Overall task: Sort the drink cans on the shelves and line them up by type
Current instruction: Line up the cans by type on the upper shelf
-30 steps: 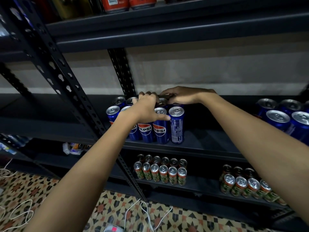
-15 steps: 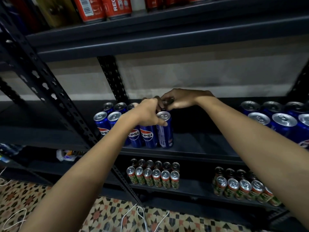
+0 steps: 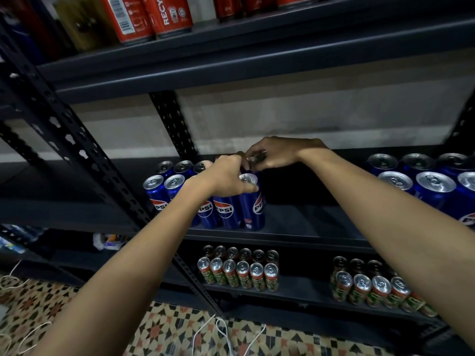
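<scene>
I'm squaring up the Pepsi cans [image 3: 226, 210] on the middle shelf [image 3: 308, 227]: my left hand [image 3: 226, 178] curls over a front can's top, my right hand [image 3: 272, 154] pinches a back can's rim. Next, I'd judge, comes nudging both flush into their rows.

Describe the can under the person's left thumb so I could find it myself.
Look at the middle shelf, between the red cans above and the small green-and-red cans below. In the left cluster of blue Pepsi cans, take the front row's rightmost can, under the left hand. Bare shelf lies on its right, and its logo faces sideways.
</scene>
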